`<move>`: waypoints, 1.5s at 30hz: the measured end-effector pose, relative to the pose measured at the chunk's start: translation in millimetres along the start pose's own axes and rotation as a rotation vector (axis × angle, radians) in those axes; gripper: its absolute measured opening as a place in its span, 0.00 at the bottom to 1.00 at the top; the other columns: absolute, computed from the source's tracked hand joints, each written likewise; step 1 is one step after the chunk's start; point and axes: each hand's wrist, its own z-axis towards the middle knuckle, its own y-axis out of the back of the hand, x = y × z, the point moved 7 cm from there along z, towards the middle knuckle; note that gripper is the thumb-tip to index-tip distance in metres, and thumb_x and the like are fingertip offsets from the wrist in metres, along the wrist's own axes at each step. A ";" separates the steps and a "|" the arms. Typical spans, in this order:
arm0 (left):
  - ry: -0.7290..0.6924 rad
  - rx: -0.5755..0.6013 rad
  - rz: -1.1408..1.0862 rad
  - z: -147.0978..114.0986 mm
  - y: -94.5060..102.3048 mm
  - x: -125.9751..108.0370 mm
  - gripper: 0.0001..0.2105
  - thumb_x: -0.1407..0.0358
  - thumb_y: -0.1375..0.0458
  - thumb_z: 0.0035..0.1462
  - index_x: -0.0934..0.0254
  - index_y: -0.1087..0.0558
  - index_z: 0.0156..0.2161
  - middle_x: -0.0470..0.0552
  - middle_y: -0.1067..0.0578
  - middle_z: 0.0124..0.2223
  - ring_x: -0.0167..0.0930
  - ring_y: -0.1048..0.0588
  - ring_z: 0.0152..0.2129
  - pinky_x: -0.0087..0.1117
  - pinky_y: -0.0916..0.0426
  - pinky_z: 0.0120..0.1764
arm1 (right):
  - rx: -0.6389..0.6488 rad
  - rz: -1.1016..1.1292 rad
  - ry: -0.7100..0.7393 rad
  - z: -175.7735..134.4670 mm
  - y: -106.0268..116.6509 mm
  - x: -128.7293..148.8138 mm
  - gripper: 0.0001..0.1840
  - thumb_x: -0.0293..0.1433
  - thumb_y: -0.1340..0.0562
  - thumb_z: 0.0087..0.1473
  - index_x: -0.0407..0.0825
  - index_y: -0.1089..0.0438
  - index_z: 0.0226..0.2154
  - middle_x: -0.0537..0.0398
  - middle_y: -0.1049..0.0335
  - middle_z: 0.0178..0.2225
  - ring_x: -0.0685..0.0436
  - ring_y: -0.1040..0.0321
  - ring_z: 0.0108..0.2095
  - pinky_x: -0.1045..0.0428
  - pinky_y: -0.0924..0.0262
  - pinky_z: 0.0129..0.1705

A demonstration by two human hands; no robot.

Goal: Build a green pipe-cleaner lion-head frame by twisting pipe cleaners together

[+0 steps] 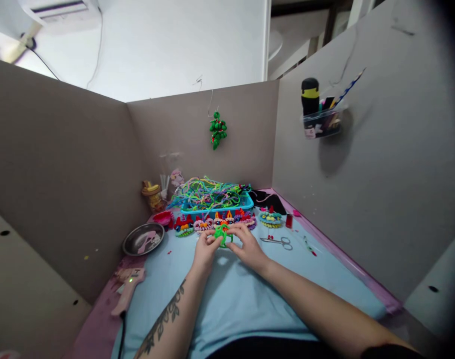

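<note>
A bent, bright green pipe-cleaner piece (pixel 220 233) with open loops is held up between both hands over the blue cloth. My left hand (pixel 205 252) pinches its left side between thumb and fingers. On the other side, my right hand (pixel 248 248) grips it by the right edge, fingers curled. Just behind the hands stands a row of colourful pipe-cleaner figures (pixel 204 224), partly hidden by the fingers. A blue tray (pixel 245 203) heaped with loose pipe cleaners (pixel 208 193) is behind that row.
Scissors (pixel 277 242) lie to the right of my hands. At left are a metal bowl (pixel 128 245) and a pink glue gun (pixel 129 293) with a lit green light and a cord. Grey panels (pixel 197 134) enclose the table; a bin of tools (pixel 322 123) hangs on the right one.
</note>
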 end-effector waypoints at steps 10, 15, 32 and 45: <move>-0.035 0.068 0.076 -6.7 -15.1 -4.8 0.20 0.64 0.33 0.35 0.64 0.37 0.33 0.42 0.28 0.20 0.25 0.30 0.18 0.24 0.40 0.26 | -0.059 -0.139 0.065 -3.2 1.7 10.6 0.07 0.27 0.45 0.52 0.50 0.33 0.33 0.48 0.43 0.43 0.40 0.42 0.45 0.44 0.44 0.48; -0.036 0.129 0.156 -9.8 -20.9 -6.4 0.19 0.64 0.34 0.36 0.64 0.38 0.32 0.41 0.29 0.20 0.24 0.31 0.17 0.24 0.42 0.24 | -0.066 0.029 -0.159 1.0 6.3 -11.7 0.03 0.30 0.43 0.50 0.49 0.34 0.28 0.50 0.43 0.42 0.41 0.42 0.46 0.47 0.42 0.44; 0.007 0.289 0.214 -13.1 -27.2 2.0 0.18 0.64 0.34 0.36 0.65 0.35 0.34 0.45 0.28 0.22 0.26 0.30 0.19 0.25 0.40 0.25 | 0.198 0.010 -0.162 5.8 3.9 -34.4 0.01 0.30 0.39 0.46 0.50 0.32 0.25 0.50 0.42 0.49 0.39 0.49 0.54 0.40 0.57 0.56; -0.234 -0.039 0.341 -6.7 -3.3 -19.9 0.14 0.60 0.37 0.41 0.65 0.32 0.31 0.47 0.28 0.26 0.27 0.30 0.23 0.25 0.40 0.25 | -0.072 0.399 -0.429 2.2 6.4 -54.0 0.13 0.39 0.38 0.42 0.47 0.37 0.20 0.50 0.41 0.46 0.41 0.42 0.47 0.49 0.44 0.44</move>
